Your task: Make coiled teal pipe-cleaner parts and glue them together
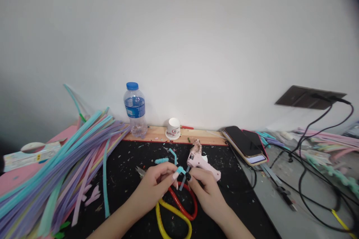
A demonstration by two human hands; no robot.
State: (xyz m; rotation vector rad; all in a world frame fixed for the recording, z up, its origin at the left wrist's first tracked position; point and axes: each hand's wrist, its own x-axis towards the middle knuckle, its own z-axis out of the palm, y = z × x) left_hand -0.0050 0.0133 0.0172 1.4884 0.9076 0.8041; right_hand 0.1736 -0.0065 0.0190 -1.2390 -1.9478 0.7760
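Note:
My left hand [160,180] pinches a short light-blue pipe cleaner [181,170] between thumb and fingertips. From the other side, the closed fingertips of my right hand [206,187] hold the end of this same piece. Beneath both hands lie scissors with one red and one yellow handle [160,221]; their blades are mostly hidden. Just behind my right hand a pale pink glue gun [204,164] lies on its side, a translucent glue stick [183,181] showing between the hands. Beyond my left hand are a coiled blue pipe cleaner piece [161,160] and a bent blue one [173,154].
Many pastel pipe cleaners [81,160] are heaped at the left. A water bottle [135,110] and a paper cup [173,129] stand by the wall. Phones [245,142] lie at the right, near black cables [303,179] running from a wall socket [305,97]. Scraps litter the black mat [232,213].

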